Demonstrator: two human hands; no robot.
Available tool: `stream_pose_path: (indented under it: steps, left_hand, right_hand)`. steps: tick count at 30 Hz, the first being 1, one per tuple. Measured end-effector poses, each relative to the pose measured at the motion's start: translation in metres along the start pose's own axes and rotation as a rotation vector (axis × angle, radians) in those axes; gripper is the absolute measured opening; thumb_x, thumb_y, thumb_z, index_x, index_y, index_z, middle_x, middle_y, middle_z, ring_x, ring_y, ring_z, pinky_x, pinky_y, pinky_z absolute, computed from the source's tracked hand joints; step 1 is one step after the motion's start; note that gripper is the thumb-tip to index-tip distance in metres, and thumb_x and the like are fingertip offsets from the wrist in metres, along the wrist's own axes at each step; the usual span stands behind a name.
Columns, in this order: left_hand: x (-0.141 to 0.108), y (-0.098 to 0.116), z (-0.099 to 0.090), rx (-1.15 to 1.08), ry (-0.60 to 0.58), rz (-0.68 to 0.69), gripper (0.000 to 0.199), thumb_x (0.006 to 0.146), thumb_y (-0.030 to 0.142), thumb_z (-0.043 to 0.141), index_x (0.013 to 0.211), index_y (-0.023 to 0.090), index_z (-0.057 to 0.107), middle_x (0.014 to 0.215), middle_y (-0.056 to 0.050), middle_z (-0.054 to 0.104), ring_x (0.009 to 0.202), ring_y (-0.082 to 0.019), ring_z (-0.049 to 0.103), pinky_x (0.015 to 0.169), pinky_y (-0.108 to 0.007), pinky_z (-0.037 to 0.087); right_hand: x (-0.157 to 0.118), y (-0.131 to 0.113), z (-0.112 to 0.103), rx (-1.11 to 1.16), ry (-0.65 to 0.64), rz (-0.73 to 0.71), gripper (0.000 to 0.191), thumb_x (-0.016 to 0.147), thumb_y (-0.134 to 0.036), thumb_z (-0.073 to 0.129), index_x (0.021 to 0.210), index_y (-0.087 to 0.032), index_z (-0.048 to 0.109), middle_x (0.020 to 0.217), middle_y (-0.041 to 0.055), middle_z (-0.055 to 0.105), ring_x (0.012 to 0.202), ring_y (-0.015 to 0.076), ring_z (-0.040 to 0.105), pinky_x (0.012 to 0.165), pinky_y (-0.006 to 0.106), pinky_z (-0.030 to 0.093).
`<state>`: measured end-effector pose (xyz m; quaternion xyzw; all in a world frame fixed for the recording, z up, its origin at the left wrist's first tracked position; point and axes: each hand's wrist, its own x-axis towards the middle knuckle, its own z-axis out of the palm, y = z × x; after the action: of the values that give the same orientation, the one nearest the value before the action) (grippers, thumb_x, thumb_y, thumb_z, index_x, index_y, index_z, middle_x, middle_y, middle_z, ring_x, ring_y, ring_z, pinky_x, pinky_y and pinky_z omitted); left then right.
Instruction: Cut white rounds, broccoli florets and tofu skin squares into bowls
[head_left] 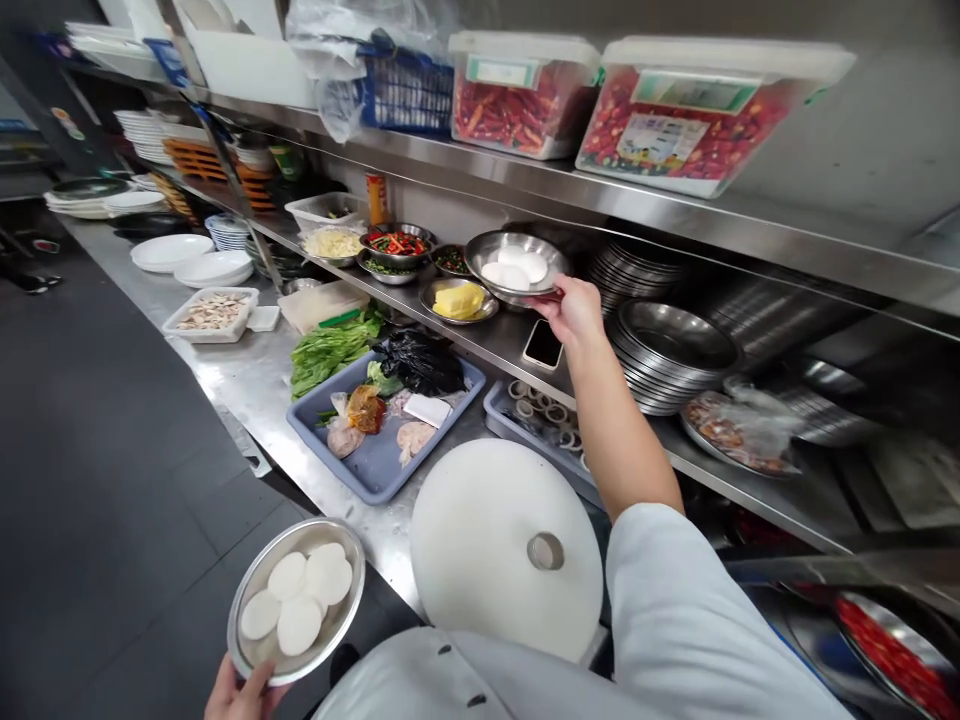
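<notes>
At the lower left, my left hand (244, 692) grips the rim of a metal bowl (349, 560) with its thumb inside. Several thin white discs (300, 622) lie in that bowl. My right arm reaches out to the shelf, where my right hand (576, 312) is closed on the near edge of another metal bowl (484, 250). White rounded pieces (517, 266) sit in it. Below my arm is a round white cutting board (480, 540) with a short metal ring (545, 551) on it. A phone (543, 345) lies on the shelf under my right hand.
A blue-grey tray (375, 490) holds bagged food, leafy greens beside it. On the shelf stand a bowl of yellow food (459, 300), a bowl of cut chillies (397, 243) and stacked metal bowls (675, 345). Tubs of red chillies (517, 105) line the upper shelf.
</notes>
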<state>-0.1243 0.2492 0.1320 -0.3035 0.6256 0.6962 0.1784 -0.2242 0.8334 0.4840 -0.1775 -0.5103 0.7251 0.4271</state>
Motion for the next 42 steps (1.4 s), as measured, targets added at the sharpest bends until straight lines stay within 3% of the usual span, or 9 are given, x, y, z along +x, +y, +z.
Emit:
stream_pose_path:
  steps: [5, 11, 14, 19, 24, 27, 32, 37, 42]
  left_hand:
    - [0.014, 0.010, 0.036, 0.127, -0.222, 0.018, 0.081, 0.046, 0.033, 0.088, 0.123, 0.025, 0.063, 0.120, -0.006, 0.072, 0.101, -0.029, 0.071, 0.066, -0.025, 0.061]
    - [0.017, 0.013, 0.114, 0.315, -0.571, -0.063, 0.081, 0.047, 0.029, 0.091, 0.123, 0.020, 0.064, 0.108, -0.008, 0.076, 0.083, -0.025, 0.072, 0.060, -0.028, 0.059]
    - [0.005, 0.008, 0.149, 0.370, -0.691, -0.083, 0.080, 0.049, 0.024, 0.089, 0.124, 0.020, 0.061, 0.099, -0.007, 0.076, 0.075, -0.022, 0.070, 0.057, -0.027, 0.057]
    - [-0.009, -0.001, 0.176, 0.398, -0.829, -0.063, 0.084, 0.055, 0.021, 0.086, 0.134, 0.020, 0.055, 0.096, -0.006, 0.076, 0.069, -0.019, 0.068, 0.056, -0.027, 0.057]
    - [-0.015, -0.005, 0.170, 0.325, -0.821, -0.031, 0.082, 0.057, 0.023, 0.088, 0.132, 0.021, 0.056, 0.099, -0.006, 0.076, 0.070, -0.018, 0.068, 0.056, -0.024, 0.056]
    - [-0.019, -0.008, 0.146, 0.170, -0.766, -0.029, 0.081, 0.059, 0.025, 0.089, 0.133, 0.020, 0.056, 0.109, -0.009, 0.075, 0.075, -0.020, 0.070, 0.060, -0.026, 0.058]
    - [-0.016, -0.024, 0.072, -0.138, -0.502, 0.033, 0.079, 0.063, 0.021, 0.084, 0.136, 0.018, 0.056, 0.115, -0.012, 0.073, 0.079, -0.022, 0.072, 0.058, -0.027, 0.058]
    - [0.007, -0.053, -0.053, -0.433, -0.085, 0.129, 0.070, 0.058, 0.016, 0.083, 0.125, 0.016, 0.059, 0.098, -0.008, 0.074, 0.067, -0.018, 0.069, 0.055, -0.027, 0.058]
    - [0.010, -0.083, -0.193, -0.740, 0.386, 0.199, 0.067, 0.059, 0.017, 0.087, 0.118, 0.016, 0.056, 0.095, -0.007, 0.073, 0.071, -0.018, 0.071, 0.062, -0.030, 0.061]
  right_hand:
    - [-0.111, 0.012, -0.070, -0.067, -0.037, 0.203, 0.027, 0.072, -0.018, 0.078, 0.067, -0.019, 0.051, 0.062, -0.0004, 0.066, 0.058, 0.0156, 0.066, 0.059, 0.034, 0.065]
    - [-0.220, 0.005, -0.145, -0.100, 0.003, 0.388, 0.033, 0.064, -0.025, 0.088, 0.061, -0.018, 0.057, 0.054, -0.0019, 0.060, 0.045, 0.0112, 0.058, 0.044, 0.021, 0.053]
    - [-0.217, -0.035, -0.164, -0.078, 0.094, 0.228, 0.029, 0.070, -0.023, 0.087, 0.068, -0.018, 0.059, 0.061, -0.0008, 0.065, 0.052, 0.0130, 0.063, 0.050, 0.025, 0.059]
    - [-0.157, -0.103, -0.165, -0.040, 0.299, -0.087, 0.025, 0.091, -0.030, 0.074, 0.080, -0.019, 0.054, 0.072, 0.0003, 0.069, 0.072, 0.0173, 0.073, 0.070, 0.034, 0.067]
    - [-0.145, -0.076, -0.149, -0.403, 0.204, 0.070, 0.041, 0.086, -0.054, 0.077, 0.079, -0.019, 0.057, 0.060, 0.0009, 0.065, 0.043, 0.0121, 0.058, 0.036, 0.017, 0.040]
    - [-0.177, -0.009, -0.125, -0.623, -0.116, 0.080, 0.041, 0.079, -0.054, 0.081, 0.069, -0.019, 0.061, 0.047, -0.0049, 0.053, 0.034, 0.0060, 0.038, 0.034, 0.016, 0.024]
    - [-0.250, 0.128, -0.074, -0.823, -0.783, 0.291, 0.050, 0.077, -0.062, 0.074, 0.052, -0.023, 0.054, 0.046, -0.0027, 0.046, 0.044, 0.0114, 0.038, 0.043, 0.024, 0.031]
    - [-0.354, 0.257, 0.003, -0.838, -1.268, 0.518, 0.055, 0.073, -0.073, 0.068, 0.053, -0.025, 0.050, 0.047, -0.0028, 0.043, 0.042, 0.0146, 0.037, 0.043, 0.030, 0.031]
    - [-0.464, 0.336, 0.053, -0.891, -1.555, 0.647, 0.054, 0.064, -0.080, 0.062, 0.059, -0.027, 0.058, 0.050, -0.0018, 0.050, 0.038, 0.0163, 0.043, 0.040, 0.031, 0.034]
